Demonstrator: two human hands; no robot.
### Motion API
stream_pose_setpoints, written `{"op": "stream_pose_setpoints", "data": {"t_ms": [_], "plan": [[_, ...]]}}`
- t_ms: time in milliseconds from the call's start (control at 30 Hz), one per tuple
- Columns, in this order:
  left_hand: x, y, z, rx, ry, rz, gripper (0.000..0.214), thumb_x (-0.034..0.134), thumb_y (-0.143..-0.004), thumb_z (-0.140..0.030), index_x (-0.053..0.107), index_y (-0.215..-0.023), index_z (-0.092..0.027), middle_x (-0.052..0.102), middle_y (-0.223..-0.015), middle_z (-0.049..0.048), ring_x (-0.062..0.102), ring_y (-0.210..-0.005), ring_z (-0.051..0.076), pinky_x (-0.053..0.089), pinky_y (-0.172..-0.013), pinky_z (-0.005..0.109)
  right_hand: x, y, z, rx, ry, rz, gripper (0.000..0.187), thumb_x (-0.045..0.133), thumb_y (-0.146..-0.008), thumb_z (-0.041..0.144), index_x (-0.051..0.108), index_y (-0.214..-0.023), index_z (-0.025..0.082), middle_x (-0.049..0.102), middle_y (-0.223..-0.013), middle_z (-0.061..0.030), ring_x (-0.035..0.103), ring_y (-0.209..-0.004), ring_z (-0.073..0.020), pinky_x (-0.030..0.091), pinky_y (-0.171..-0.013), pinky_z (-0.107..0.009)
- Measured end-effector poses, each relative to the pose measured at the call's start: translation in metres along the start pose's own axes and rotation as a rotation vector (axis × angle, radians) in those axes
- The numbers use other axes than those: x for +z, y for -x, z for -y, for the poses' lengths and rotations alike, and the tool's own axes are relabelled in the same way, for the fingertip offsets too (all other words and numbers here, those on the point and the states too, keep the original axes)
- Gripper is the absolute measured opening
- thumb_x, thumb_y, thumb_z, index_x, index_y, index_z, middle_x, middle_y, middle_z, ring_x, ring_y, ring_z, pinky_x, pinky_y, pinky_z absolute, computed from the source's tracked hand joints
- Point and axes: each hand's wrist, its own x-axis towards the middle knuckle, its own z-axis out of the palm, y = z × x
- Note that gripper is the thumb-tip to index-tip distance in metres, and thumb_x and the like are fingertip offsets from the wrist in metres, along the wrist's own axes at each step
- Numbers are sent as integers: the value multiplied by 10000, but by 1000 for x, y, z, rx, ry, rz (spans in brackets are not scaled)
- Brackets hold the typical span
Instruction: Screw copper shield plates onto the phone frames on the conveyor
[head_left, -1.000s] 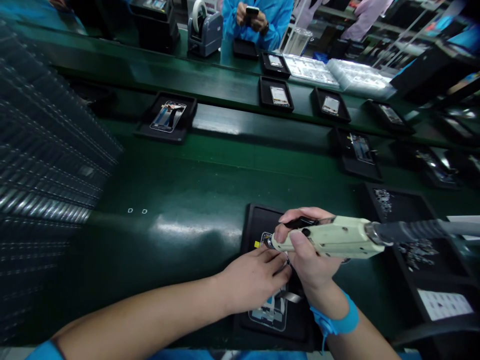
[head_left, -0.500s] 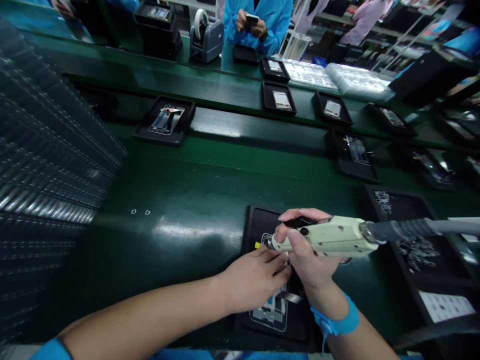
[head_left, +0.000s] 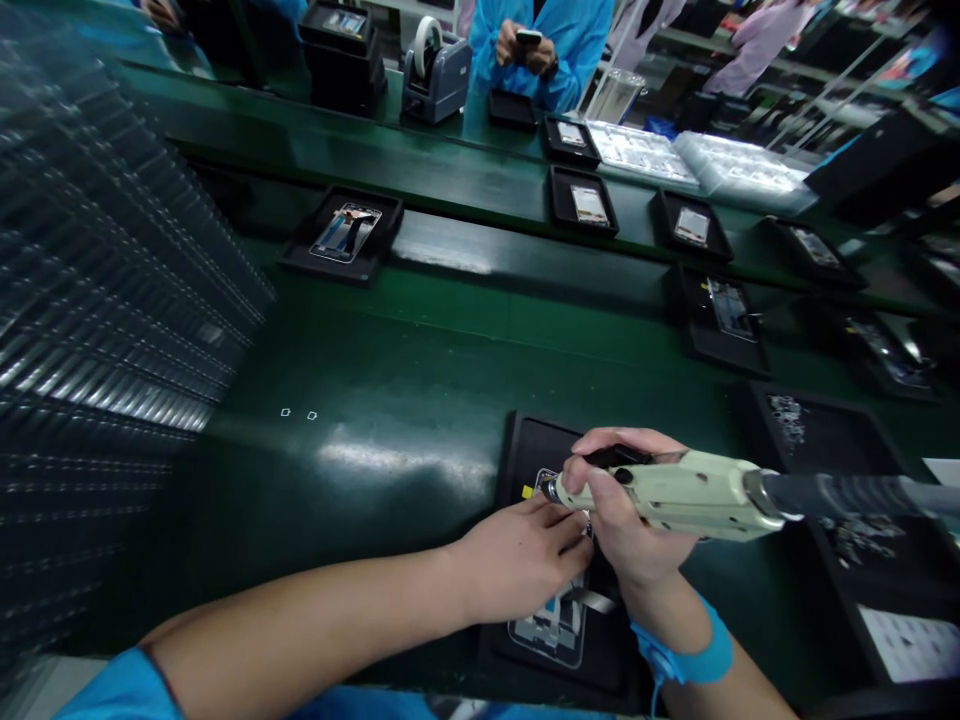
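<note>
My right hand [head_left: 626,520] is wrapped round a pale green electric screwdriver [head_left: 686,494], its tip pointing left and down at the top of a phone assembly [head_left: 551,635]. The open-backed phone lies in a black tray [head_left: 517,455], with a yellow tab [head_left: 527,492] at its upper left. My left hand [head_left: 521,560] rests across the phone's middle, fingers bent and pressed down on it close to the screwdriver tip. That hand covers much of the phone, and its thumb is hidden. A blue band [head_left: 694,650] circles my right wrist.
Stacked clear plastic trays [head_left: 112,300] rise at the left. A parts tray [head_left: 862,430] with small metal pieces stands right, under the screwdriver's cable [head_left: 840,495]. Beyond, trays with phones [head_left: 346,235] line the green bench [head_left: 375,370], near a tape dispenser [head_left: 436,75] and a co-worker [head_left: 540,50].
The whole view has shifted slightly, so most things appear farther right. Both hands keep nearly the same pose, with the screwdriver tip still at the phone's top.
</note>
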Motion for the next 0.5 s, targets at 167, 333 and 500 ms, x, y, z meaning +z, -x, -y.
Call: {"op": "stream_pose_setpoints", "data": {"t_ms": [167,333,500], "plan": [[3,1,1,6,-8,4,255,535,-978,-182,638,-1176,-59,642,-1208,148,585,-1213,309,392,-1166,450,-1,0,-2,20,20,-4,379,682,-877,100,593,-1201,276,658,-954,-4,662,-641,-121,609,-604,-309],[-5,-1,5,1,-8,38,286,535,-976,-191,642,-1203,-56,641,-1245,169,567,-1251,303,389,-1171,428,1,-6,5,35,7,-67,331,691,-880,154,594,-1177,265,681,-1032,-28,662,-636,-122,585,-591,-313],[-22,22,-21,99,-103,141,431,457,-1033,-411,624,-1357,-180,506,-1496,104,441,-1413,304,383,-1174,469,-22,-17,31,0,-22,-335,318,795,-744,243,688,-1044,241,670,-886,-56,612,-558,-172,538,-531,-382]]}}
